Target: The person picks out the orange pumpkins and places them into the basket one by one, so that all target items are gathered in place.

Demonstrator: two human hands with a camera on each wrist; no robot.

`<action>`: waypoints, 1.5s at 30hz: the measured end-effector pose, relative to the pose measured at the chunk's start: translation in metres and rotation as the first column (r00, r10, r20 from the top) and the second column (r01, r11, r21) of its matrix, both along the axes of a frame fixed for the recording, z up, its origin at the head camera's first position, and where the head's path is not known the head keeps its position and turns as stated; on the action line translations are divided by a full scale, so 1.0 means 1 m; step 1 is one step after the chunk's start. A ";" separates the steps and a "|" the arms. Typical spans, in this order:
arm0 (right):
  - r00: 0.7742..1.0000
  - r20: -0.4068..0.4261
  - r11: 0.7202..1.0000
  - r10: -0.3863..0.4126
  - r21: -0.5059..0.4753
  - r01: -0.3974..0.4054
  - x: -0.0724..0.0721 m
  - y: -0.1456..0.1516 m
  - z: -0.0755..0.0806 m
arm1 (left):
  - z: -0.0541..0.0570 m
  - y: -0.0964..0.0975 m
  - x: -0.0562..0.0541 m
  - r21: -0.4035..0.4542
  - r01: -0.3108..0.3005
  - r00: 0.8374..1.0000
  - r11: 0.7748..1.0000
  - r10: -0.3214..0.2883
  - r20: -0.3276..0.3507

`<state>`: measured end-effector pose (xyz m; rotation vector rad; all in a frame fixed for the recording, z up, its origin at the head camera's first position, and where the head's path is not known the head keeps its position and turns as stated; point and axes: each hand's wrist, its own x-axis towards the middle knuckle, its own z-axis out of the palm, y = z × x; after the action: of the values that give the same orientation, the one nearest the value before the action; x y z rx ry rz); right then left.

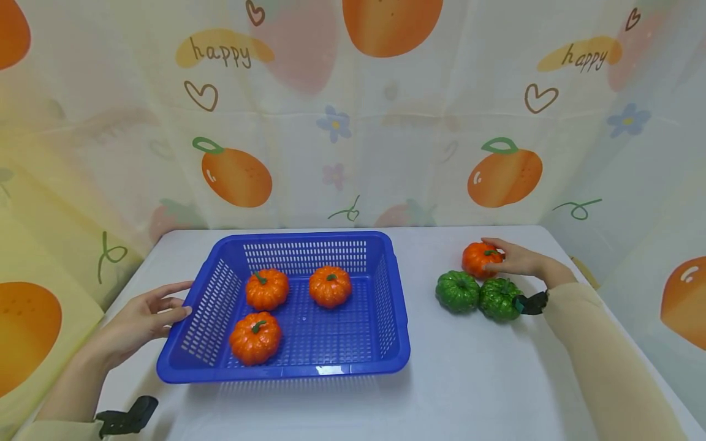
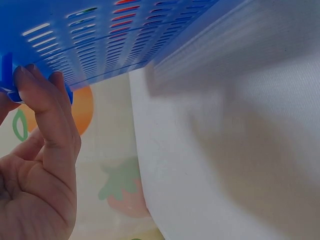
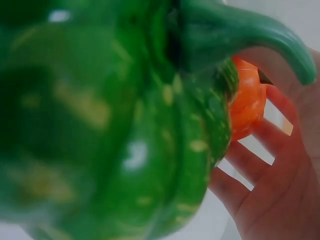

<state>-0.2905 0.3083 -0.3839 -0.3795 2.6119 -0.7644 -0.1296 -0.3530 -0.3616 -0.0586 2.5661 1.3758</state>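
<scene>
My left hand grips the left rim of a blue plastic basket. In the left wrist view the fingers bend over the basket's edge. Three orange pumpkins lie in the basket: one pumpkin at the back left, another pumpkin at the back middle, a third pumpkin at the front left. On the right, my right hand holds another orange pumpkin between thumb and fingers. A plain green pumpkin and a speckled green pumpkin sit just in front of it.
A white table bears everything. Behind it hangs a patterned curtain with printed fruit and hearts. The speckled green pumpkin fills much of the right wrist view, close below that wrist.
</scene>
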 end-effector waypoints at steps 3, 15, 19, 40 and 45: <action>1.000 0.006 1.000 -0.005 0.000 0.005 0.000 -0.001 0.000 | 0.001 0.000 0.000 0.005 0.002 1.000 1.000 -0.002 -0.005; 1.000 0.018 1.000 -0.008 -0.008 0.008 0.000 -0.002 0.000 | 0.002 -0.001 0.002 -0.003 -0.006 1.000 1.000 0.006 0.000; 1.000 0.014 1.000 -0.015 -0.010 0.015 0.000 -0.001 -0.001 | 0.002 -0.001 0.002 -0.003 -0.006 1.000 1.000 0.006 0.001; 0.997 -0.062 0.999 -0.043 -0.026 0.041 0.003 -0.003 0.000 | 0.000 -0.001 0.000 0.034 0.006 1.000 0.999 -0.006 -0.016; 0.996 -0.080 0.998 -0.043 -0.039 0.040 0.004 -0.002 0.004 | 0.000 -0.001 -0.001 0.030 0.011 1.000 0.999 -0.011 -0.015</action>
<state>-0.2860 0.3064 -0.3795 -0.3748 2.6917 -0.8285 -0.1308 -0.3537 -0.3614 -0.0294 2.5531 1.4153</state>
